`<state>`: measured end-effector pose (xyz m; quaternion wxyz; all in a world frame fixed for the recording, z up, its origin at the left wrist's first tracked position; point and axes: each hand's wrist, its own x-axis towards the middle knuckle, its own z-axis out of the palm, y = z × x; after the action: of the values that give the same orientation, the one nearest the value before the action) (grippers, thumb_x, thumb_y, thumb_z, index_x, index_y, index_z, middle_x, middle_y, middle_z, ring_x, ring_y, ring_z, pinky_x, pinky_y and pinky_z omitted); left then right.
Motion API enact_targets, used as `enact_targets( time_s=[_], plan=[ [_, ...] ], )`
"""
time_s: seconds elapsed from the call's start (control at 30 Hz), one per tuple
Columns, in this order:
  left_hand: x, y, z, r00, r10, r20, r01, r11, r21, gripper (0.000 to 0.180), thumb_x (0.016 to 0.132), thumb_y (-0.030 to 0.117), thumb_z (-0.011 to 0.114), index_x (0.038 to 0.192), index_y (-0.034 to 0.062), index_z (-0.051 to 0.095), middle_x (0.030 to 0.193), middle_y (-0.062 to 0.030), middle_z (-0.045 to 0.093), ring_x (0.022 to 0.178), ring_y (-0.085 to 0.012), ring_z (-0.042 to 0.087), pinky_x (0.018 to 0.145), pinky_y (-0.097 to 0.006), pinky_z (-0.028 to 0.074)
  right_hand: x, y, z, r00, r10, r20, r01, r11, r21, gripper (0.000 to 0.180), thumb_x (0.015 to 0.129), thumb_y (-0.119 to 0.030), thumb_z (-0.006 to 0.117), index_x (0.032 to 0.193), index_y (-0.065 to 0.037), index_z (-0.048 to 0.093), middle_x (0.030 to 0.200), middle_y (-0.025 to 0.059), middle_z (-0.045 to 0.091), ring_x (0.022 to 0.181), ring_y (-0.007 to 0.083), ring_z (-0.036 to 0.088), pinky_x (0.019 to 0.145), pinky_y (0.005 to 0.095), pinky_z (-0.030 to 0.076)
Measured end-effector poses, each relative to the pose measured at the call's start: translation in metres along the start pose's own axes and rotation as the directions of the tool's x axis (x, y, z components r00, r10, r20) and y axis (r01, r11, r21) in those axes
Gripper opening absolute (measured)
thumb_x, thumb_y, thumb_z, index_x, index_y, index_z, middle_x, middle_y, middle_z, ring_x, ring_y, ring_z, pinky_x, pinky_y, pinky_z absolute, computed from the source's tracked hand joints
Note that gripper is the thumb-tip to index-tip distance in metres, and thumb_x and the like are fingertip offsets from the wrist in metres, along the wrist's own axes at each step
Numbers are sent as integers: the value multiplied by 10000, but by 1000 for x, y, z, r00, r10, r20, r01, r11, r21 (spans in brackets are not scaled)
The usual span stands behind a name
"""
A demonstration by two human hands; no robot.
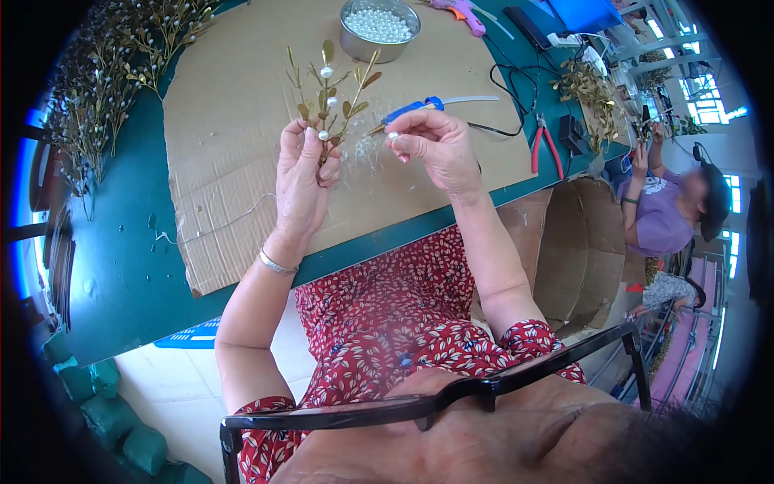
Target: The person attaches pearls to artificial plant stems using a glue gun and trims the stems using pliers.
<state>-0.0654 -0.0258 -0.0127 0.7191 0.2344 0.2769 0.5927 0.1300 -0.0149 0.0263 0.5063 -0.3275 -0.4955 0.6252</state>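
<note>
My left hand (pixel 305 173) is closed round the lower stems of an artificial leaf sprig (pixel 345 109), which stands upright with bronze-gold leaves. White pearl beads (pixel 326 73) sit along its middle stem. Beside it, my right hand (pixel 439 153) pinches one white pearl bead (pixel 393 136) between thumb and fingertips, a short way from the sprig. Just behind that hand a blue glue gun (pixel 415 110) lies on the cardboard sheet (pixel 234 105), its tip toward the sprig. Thin strands of glue (pixel 371 152) are scattered under its tip.
A round metal tin (pixel 380 50) of pearl beads stands at the back, near a pink glue gun (pixel 466 14). Red-handled pliers (pixel 547 149) lie at the right. Finished-looking sprigs (pixel 97 89) pile up at the left. An open cardboard box (pixel 582 250) and another person (pixel 665 206) are beyond the right edge.
</note>
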Motion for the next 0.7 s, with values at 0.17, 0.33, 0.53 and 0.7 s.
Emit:
enact_targets(
  time_s=[0.17, 0.33, 0.53, 0.7],
  plan=[
    [-2, -8, 1, 997, 73, 28, -76, 990, 121, 292, 978, 193, 484, 1220, 126, 336, 841, -36, 512, 599, -32, 362, 518, -169, 284, -11, 5, 18, 993, -67, -98, 46, 978, -204, 156, 779, -3, 709, 930, 4, 670, 829, 42, 664, 730, 76, 608, 676, 192, 500],
    [-1, -9, -6, 993, 111, 39, -117, 970, 214, 297, 980, 180, 474, 1235, 133, 329, 865, -42, 527, 607, -33, 356, 531, -171, 291, -7, 20, 29, 980, -139, -141, 73, 916, -395, 161, 772, 7, 708, 926, 16, 661, 845, 45, 660, 752, 89, 613, 700, 208, 502],
    [2, -9, -11, 990, 125, 72, -138, 963, 229, 284, 990, 171, 447, 1244, 134, 324, 915, -61, 538, 618, -42, 350, 548, -179, 290, -4, 29, 30, 973, -199, -120, 111, 852, -512, 181, 757, 5, 712, 931, 12, 663, 849, 59, 658, 766, 117, 622, 708, 225, 499],
    [4, -10, -15, 988, 122, 91, -140, 962, 234, 286, 989, 169, 449, 1245, 134, 324, 902, -57, 539, 616, -44, 344, 541, -182, 282, 1, 37, 29, 974, -182, -138, 93, 867, -490, 183, 754, 6, 714, 930, 15, 663, 845, 57, 658, 762, 113, 619, 705, 224, 499]
  ],
)
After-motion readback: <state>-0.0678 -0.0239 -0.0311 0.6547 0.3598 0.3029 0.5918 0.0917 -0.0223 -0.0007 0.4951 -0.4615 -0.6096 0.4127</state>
